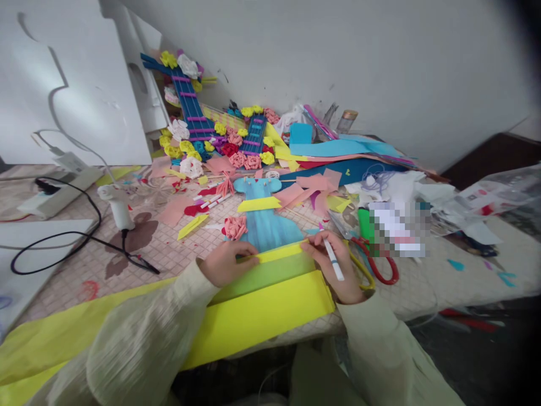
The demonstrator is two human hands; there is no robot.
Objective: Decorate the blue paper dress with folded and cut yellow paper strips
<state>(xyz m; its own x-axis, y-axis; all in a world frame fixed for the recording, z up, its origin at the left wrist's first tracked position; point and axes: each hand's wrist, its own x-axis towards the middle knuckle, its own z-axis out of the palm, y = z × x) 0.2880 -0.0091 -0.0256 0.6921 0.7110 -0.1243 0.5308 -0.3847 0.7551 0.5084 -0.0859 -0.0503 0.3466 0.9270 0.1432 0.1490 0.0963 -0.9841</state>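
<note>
Two hands work one sheet. The yellow paper sheet lies in the lower centre of the frame, across the near edge of the bench. Its upper margin is turned over into a narrow folded band.

My left hand rests on the left end of that band, fingers down on the paper and not closed around anything. It appears to pin the fold flat.

My right hand sits at the right end of the band. Its grip is closed on a white pen, held slantwise, while the fingertips touch the band's corner. Keeping the pen in hand probably saves setting it down.

Just above the band lies a blue paper dress, its hem meeting the fold, with a pink paper rose at its left. Red-handled scissors lie just right of my right hand, within reach. A glue gun stands at centre left, cable trailing, well apart from the sheet.
</note>
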